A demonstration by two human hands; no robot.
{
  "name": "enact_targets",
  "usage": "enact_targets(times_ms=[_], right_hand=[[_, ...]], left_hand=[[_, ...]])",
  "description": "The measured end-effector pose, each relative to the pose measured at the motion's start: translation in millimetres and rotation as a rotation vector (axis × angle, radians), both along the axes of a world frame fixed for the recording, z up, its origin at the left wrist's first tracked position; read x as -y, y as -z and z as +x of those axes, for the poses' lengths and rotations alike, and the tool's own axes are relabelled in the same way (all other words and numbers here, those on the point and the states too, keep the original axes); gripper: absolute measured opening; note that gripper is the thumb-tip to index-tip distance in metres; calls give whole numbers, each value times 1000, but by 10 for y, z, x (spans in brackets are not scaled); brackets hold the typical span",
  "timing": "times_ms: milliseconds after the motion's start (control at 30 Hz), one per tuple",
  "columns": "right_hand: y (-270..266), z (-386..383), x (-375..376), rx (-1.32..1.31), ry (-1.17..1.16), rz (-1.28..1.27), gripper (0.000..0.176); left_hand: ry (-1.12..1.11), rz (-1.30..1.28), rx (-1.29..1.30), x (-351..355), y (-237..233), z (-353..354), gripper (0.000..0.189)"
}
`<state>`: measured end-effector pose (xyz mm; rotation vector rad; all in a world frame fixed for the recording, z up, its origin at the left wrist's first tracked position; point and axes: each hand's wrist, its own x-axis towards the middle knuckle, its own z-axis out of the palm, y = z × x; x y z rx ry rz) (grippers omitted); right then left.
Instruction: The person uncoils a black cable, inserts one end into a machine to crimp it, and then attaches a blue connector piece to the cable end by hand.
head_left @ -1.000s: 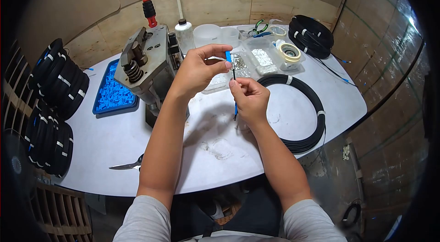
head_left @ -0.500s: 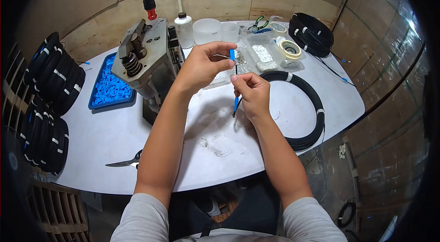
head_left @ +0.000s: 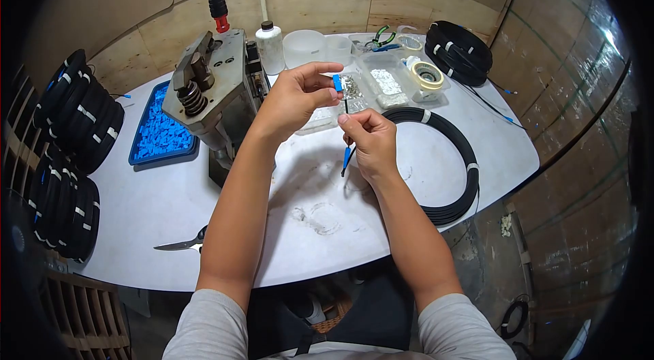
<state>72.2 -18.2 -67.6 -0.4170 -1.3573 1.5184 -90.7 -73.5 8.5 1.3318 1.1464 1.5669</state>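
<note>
Over the middle of the table, my left hand [head_left: 294, 96] pinches a small blue connector piece [head_left: 337, 83] between thumb and fingers, its other fingers spread above. Just below, my right hand [head_left: 371, 136] is closed on a thin black cable [head_left: 347, 106], whose upper end reaches up to the blue piece. Beneath the right fingers, a second blue piece [head_left: 348, 155] with a dark tip hangs down. Behind the hands lies a clear plastic tray [head_left: 320, 121] with small metal parts. A coil of black cable [head_left: 470, 149] rests beside my right hand.
A metal press [head_left: 218, 81] stands left of my arms, near a blue tray [head_left: 134, 154] of small blue parts. Scissors [head_left: 178, 245] lie by my left forearm. Cable coils [head_left: 78, 111] are stacked at the left edge. Tape [head_left: 428, 73], pliers [head_left: 381, 38] and a white bottle [head_left: 270, 50] sit behind.
The blue piece in my left hand has tilted and shifted slightly left, off the line of the cable, and a pale tip now shows beside it. The right hand keeps its pinch.
</note>
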Motion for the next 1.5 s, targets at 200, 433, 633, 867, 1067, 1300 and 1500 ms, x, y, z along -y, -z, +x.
enact_targets(times_ms=[200,433,633,867,1067,1300,1500], right_hand=[[3,3,3,21,23,8,15],[30,4,-17,36,34,25,16],[16,7,-5,38,28,30,16],[-40,-7,64,31,16,45,16],[1,0,10,19,13,41,14],[-10,17,6,38,-2,33,15],[-24,11,21,48,18,26,15]], left_hand=[[14,-28,-19,-24,19,-12,40],[38,-16,1,-16,26,-23,40],[42,-24,4,-16,29,-33,40],[44,-57,79,18,-4,-15,39],[74,-48,73,15,0,-20,41],[65,-50,65,19,-3,-19,39],[58,-57,53,24,-14,-11,39]])
